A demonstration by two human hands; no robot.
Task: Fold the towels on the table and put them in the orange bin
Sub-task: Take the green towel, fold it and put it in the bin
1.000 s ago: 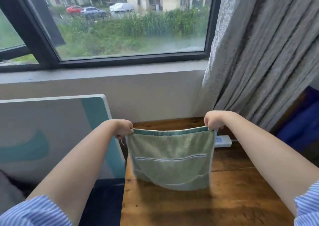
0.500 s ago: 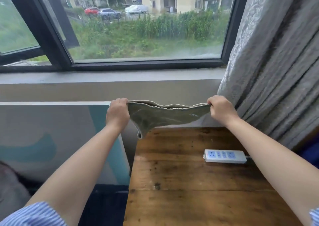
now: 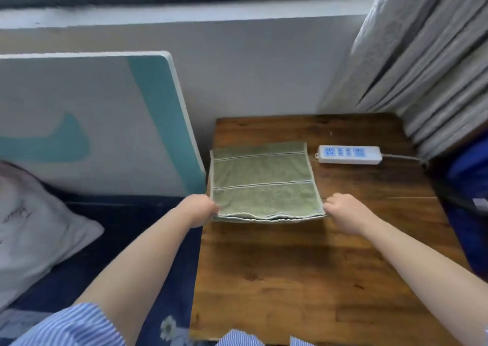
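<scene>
A green towel [image 3: 262,180] with pale stripes lies flat, folded double, on the back left part of the wooden table [image 3: 303,266]. My left hand [image 3: 199,209] pinches its near left corner and my right hand [image 3: 346,212] pinches its near right corner. The near edge sits slightly lifted, showing two layers. No orange bin is in view.
A white power strip [image 3: 350,155] with a cable lies right of the towel. A white and teal board [image 3: 92,123] leans against the wall on the left, above a dark blue bed with a grey pillow [image 3: 34,229]. Grey curtains [image 3: 427,63] hang at the right.
The towel was held up in the air by its top corners; it has come down and now lies flat on the table. My view has tilted down from the window.
</scene>
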